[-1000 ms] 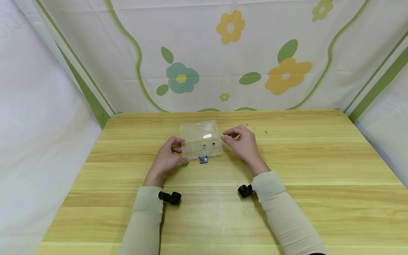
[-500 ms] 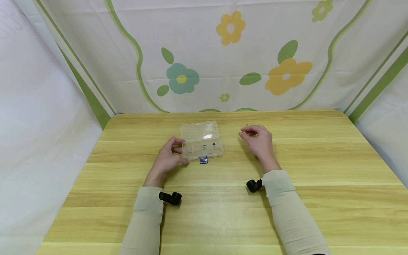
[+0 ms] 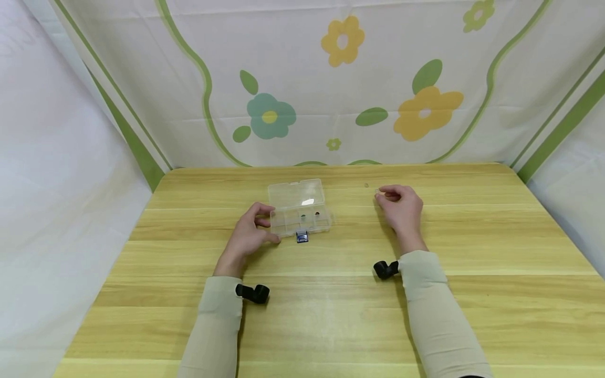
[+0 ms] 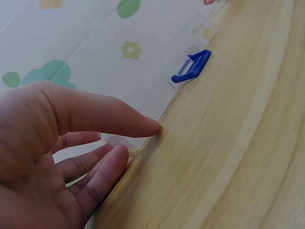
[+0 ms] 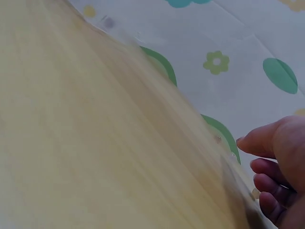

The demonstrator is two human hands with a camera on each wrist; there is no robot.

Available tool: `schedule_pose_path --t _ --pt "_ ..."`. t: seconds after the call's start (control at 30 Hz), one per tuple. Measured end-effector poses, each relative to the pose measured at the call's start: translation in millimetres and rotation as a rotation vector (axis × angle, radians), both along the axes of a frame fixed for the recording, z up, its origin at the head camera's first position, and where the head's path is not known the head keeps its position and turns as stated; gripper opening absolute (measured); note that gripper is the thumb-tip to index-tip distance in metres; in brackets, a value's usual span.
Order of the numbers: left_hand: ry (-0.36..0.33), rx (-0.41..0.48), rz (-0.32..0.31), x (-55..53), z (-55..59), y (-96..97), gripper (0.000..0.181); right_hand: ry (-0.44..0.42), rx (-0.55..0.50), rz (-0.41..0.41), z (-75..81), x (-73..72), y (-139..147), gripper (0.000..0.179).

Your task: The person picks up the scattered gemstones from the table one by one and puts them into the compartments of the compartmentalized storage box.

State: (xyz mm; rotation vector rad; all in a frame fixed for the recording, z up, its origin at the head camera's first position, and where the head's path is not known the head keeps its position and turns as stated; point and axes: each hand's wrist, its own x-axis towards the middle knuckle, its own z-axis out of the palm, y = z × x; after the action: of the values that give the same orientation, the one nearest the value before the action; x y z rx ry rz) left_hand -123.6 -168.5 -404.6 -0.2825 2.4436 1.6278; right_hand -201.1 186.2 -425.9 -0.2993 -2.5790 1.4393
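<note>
A clear plastic compartment box (image 3: 293, 223) stands on the table with its lid (image 3: 296, 193) raised at the back and a blue latch (image 3: 302, 237) at its front. My left hand (image 3: 248, 231) holds the box's left end, thumb by the front corner and fingers at the side. Two small dark pieces show in the box's right-hand compartments. My right hand (image 3: 403, 210) is apart from the box to the right, fingers bent, nothing seen between them. Close to its fingertips lies a tiny clear piece (image 3: 376, 191); another small piece (image 3: 366, 185) lies farther back.
A third small piece (image 5: 256, 193) lies beside the right fingers in the right wrist view. Beyond the rear edge of the wooden table (image 3: 312, 304) hangs a white cloth (image 3: 307, 68) printed with flowers.
My right hand has moved away from the box to the right, towards the small pieces at the back right. My left hand and the box have stayed in place.
</note>
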Motion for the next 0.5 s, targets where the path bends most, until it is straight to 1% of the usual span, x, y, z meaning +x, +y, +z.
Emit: schedule_pose_path --t 0.3,0.5 --pt "0.004 0.003 -0.002 -0.1 -0.6 0.7 0.074 -0.023 -0.008 -0.083 0.3 -1.9 11 0.032" --pt "0.005 0.005 -0.001 -0.1 -1.0 1.1 0.074 -0.028 -0.006 -0.107 -0.3 -1.4 16 0.036"
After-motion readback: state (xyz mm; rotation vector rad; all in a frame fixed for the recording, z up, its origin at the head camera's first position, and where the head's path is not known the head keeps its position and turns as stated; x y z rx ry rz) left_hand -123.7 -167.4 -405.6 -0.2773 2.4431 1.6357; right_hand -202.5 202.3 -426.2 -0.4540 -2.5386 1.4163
